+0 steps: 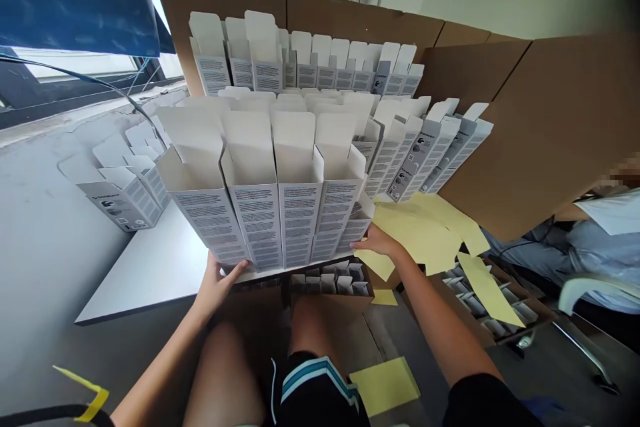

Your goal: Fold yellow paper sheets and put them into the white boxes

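Observation:
A front row of tall white printed cartons (pixel 300 220) stands at the table's near edge, their tops open and back flaps upright. My left hand (pixel 216 287) grips the row's lower left corner, its thumb across the front and its other fingers hidden. At the lower right end, my right hand (pixel 377 243) holds the row, its thumb on the front of a smaller open carton (pixel 356 220). Several more rows of cartons (pixel 265 73) stand behind, open at the top. The hands seem to squeeze the row between them.
Brown cardboard panels (pixel 545 120) wall the back and right. Yellow sheets (pixel 420 227) lie right of the cartons. More cartons (pixel 125 197) lean at left on the white table (pixel 145 267). Below is a box of small cartons (pixel 333 303). A seated person (pixel 575 247) is at far right.

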A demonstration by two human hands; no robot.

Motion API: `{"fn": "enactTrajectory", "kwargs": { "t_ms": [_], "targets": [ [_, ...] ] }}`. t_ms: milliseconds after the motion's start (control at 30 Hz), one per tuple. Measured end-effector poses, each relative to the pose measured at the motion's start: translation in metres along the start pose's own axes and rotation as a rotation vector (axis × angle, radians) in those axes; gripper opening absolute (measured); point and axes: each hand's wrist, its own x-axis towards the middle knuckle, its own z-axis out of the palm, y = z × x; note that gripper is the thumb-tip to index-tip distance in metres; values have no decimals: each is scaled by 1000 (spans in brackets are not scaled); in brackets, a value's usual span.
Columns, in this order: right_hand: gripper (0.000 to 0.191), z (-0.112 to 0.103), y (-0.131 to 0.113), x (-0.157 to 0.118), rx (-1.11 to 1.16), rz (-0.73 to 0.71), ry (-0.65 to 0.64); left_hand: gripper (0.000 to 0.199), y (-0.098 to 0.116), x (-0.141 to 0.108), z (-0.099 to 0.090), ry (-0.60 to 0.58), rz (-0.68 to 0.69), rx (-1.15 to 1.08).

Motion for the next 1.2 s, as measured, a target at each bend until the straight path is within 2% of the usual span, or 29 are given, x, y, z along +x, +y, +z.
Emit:
{"fn": "enactTrajectory", "kwargs": {
  "t_ms": [133, 333, 567, 700, 833, 933, 1067, 1133, 1200],
  "targets": [
    [76, 5, 3, -2, -59, -4, 42, 65, -1, -2, 0, 12, -6, 11],
    [74, 13, 10, -1, -107, -22, 57, 69, -1, -3, 5, 36, -6, -38],
    [76, 17, 20, -1, -142, -47, 83, 75, -16, -5, 6, 19, -2, -65],
    [91, 18, 22, -7, -173, -51, 142, 82, -21, -7, 6, 34, 3, -42],
    [109, 21, 20, -19, -196, -55, 229, 80, -19, -8, 8, 58, 19, -21],
    [114, 24, 18, -27, -204, -62, 272, 81, -17, -8, 10, 78, 45, -39],
    [114, 25, 21, -31, -241, -110, 328, 94, -22, -11, 9, 62, 94, -76],
    [112, 26, 26, -33, -259, -134, 353, 102, -28, -14, 3, 75, 158, -44],
    [111, 28, 33, -37, -286, -156, 407, 99, -34, -14, -8, 129, 234, 62]
  ]
}}
